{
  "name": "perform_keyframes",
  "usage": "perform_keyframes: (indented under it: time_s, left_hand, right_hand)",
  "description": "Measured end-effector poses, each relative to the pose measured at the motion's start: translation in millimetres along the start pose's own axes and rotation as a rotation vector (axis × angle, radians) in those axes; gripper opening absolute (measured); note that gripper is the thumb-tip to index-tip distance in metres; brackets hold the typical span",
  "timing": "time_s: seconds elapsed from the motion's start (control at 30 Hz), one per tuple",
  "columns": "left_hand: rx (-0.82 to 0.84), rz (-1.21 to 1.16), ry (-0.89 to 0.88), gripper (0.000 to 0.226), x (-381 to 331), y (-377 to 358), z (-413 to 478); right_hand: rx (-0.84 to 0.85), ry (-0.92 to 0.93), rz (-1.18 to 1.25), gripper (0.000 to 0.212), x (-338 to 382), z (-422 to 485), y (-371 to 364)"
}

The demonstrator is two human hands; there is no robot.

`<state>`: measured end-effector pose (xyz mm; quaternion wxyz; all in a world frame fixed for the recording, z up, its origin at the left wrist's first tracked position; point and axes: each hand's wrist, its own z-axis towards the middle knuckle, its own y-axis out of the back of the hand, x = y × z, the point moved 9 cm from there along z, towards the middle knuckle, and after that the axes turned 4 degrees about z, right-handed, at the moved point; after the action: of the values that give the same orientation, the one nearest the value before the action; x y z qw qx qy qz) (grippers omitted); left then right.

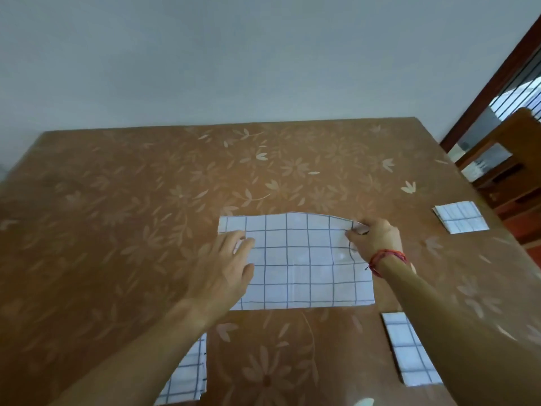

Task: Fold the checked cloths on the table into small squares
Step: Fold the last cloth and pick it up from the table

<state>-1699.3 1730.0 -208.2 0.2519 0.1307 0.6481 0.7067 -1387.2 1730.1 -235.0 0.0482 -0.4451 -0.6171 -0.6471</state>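
The brown flowered counter (117, 200) fills the frame. Dead centre lies the centre cloth (307, 268), spread as a wide rectangle with its upper edge rippling. That's the one in play, and by my read it has several folds to go before it's a small square.

At lower right, the lower-right cloth (409, 347) is folded down to a narrow oblong and runs under the right forearm. It's either done or one fold short, hard to call. At lower left, the lower-left cloth (187, 373) peeks out beneath the left forearm, too hidden to judge. Out at the right edge, well apart from the rest, the right square (461, 216) sits neat and layered. That one looks finished.

Now the hands. The left grip (231, 259) lies flat with fingers straight, pressing the centre cloth's left edge down and holding nothing. The right grip (376, 237) pinches the upper right corner, fingers curled on the fabric, with the corner raised a touch. A red bracelet (386, 259) circles that wrist.

The count: four checked cloths, one spread wide, one clearly squared and two uncertain.
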Motion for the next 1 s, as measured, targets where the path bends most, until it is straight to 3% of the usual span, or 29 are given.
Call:
perform_keyframes:
  time_s: [0.27,0.4,0.5,0.57,0.67,0.8,1.0]
  left_hand:
    - [0.338,-0.024,-0.113,0.045,-68,-75,-53]
    - [0.383,-0.019,-0.107,0.046,-71,-91,-58]
    - [0.382,0.008,-0.127,0.045,-73,-98,-58]
    - [0.387,0.025,-0.133,0.044,-73,-103,-59]
    - [0.413,0.045,-0.114,0.043,-72,-110,-62]
    - [0.395,0.055,-0.141,0.051,-74,-110,-64]
    - [0.410,0.016,-0.147,0.058,-75,-115,-67]
  right_hand:
    - [-0.004,-0.017,-0.047,0.025,-1,22,-23]
    - [-0.015,0.009,-0.105,0.046,-1,19,-25]
    - [-0.028,0.086,-0.287,0.066,2,10,-27]
    - [-0.020,0.152,-0.349,0.068,4,-4,-33]
    - [0.063,0.281,-0.414,0.065,5,-40,-54]
    - [0.331,0.394,-0.463,0.063,-5,-104,-105]
    - [0.414,0.543,-0.554,0.064,-10,-165,-146]
